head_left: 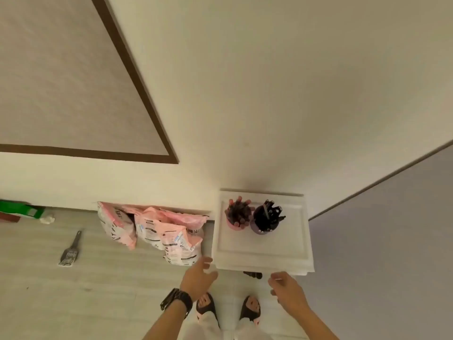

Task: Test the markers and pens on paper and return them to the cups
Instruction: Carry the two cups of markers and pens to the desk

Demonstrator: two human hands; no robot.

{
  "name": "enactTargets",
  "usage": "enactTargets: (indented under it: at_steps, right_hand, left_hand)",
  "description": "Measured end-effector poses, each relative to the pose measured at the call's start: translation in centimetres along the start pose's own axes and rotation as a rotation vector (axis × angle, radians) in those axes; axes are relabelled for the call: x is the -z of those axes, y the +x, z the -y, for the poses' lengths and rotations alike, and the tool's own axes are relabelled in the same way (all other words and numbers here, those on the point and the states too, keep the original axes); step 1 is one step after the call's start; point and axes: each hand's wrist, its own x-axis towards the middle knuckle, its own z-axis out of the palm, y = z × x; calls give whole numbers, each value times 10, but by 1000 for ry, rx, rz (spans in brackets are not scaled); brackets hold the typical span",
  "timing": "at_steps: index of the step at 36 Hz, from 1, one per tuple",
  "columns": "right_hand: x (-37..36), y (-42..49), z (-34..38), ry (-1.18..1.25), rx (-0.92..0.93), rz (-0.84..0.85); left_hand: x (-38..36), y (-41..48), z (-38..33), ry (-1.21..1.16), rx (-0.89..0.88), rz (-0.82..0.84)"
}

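Observation:
A pink cup [232,224] full of markers and a purple cup [263,228] full of dark pens stand side by side at the back of a small white table [262,256]. No paper is distinguishable on the white top. My left hand [199,274], with a dark watch on its wrist, is near the table's front left corner, fingers relaxed and holding nothing. My right hand [285,289] hovers just below the front edge, fingers loosely curled and empty.
Pink printed bags [159,229] lean against the wall left of the table. A slotted scoop [69,251] lies on the floor, with a green box [22,209] at far left. My sandalled feet [228,309] stand before the table. A grey wall [392,241] is on the right.

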Motion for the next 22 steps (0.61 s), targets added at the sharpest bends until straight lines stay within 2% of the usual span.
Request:
enactTargets:
  at_steps: [11, 22]
  right_hand:
    - [18, 47, 65, 177, 193, -267]
    - [21, 89, 82, 117, 406, -301]
  left_hand:
    - [-9, 69, -60, -98, -135, -153]
    - [-32, 120, -77, -101, -294, -220]
